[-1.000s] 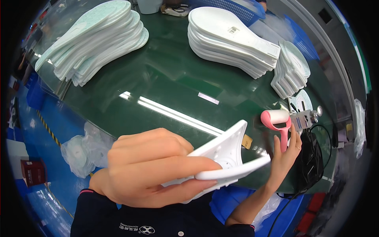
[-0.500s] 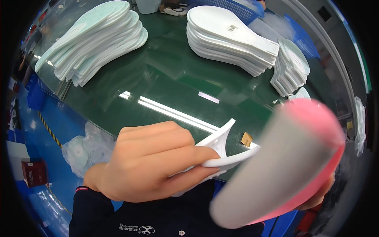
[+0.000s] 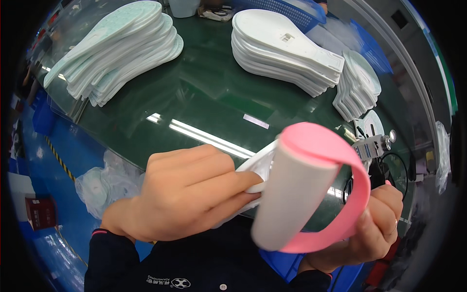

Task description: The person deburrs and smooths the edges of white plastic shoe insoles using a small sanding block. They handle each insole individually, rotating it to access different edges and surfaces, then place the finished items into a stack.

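Note:
My left hand (image 3: 189, 194) is closed, pinching the edge of a curved white plastic shell (image 3: 259, 164). Much of that shell is hidden behind my fingers and a roller (image 3: 296, 194), which has a pale cylinder and a pink frame running from end to end. The fingers of my right hand (image 3: 377, 226) are wrapped round the roller's pink handle side. The cylinder stands tilted, right beside the shell and in front of part of it; whether they touch I cannot tell.
On the green table (image 3: 194, 107) are stacked paddle-shaped shells: a pale greenish-white stack (image 3: 121, 53) at the left, a white stack (image 3: 284, 44) at the back, and a smaller stack (image 3: 357, 85). A metal-ended device (image 3: 374, 146) with black cables sits at right. A blue basket (image 3: 284, 14) stands behind.
The roller has swung left and turned, so its pink handle and my right hand now show. The small tan piece on the table is covered from view. My left hand has barely moved.

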Tool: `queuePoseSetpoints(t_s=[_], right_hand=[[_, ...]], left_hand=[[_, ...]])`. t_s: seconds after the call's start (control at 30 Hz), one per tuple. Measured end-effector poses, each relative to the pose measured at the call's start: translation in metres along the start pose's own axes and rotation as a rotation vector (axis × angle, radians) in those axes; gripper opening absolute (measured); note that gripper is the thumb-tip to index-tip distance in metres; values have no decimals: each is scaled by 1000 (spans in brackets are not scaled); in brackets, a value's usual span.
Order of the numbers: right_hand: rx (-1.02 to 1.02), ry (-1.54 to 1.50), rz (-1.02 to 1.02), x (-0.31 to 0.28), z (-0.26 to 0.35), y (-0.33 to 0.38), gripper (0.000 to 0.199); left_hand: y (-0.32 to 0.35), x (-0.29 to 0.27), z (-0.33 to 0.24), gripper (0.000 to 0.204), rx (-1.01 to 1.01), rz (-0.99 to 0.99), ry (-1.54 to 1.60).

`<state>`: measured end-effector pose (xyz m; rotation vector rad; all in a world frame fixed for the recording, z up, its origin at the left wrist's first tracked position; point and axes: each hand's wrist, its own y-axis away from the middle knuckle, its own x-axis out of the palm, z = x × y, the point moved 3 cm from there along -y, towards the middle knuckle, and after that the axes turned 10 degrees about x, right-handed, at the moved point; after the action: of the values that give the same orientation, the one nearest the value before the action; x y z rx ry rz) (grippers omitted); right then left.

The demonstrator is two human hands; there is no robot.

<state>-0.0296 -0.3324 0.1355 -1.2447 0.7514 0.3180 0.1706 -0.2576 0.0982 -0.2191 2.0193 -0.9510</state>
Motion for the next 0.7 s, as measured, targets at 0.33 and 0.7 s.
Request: queuePoseSetpoints(t_s=[0.33, 0.7], right_hand=[[909, 32, -37, 21, -103, 77, 42], [791, 476, -23, 44, -88, 91, 25]], left_hand=[[3, -20, -6, 22, 118, -29, 145], [4, -14, -8, 22, 84, -29, 156]])
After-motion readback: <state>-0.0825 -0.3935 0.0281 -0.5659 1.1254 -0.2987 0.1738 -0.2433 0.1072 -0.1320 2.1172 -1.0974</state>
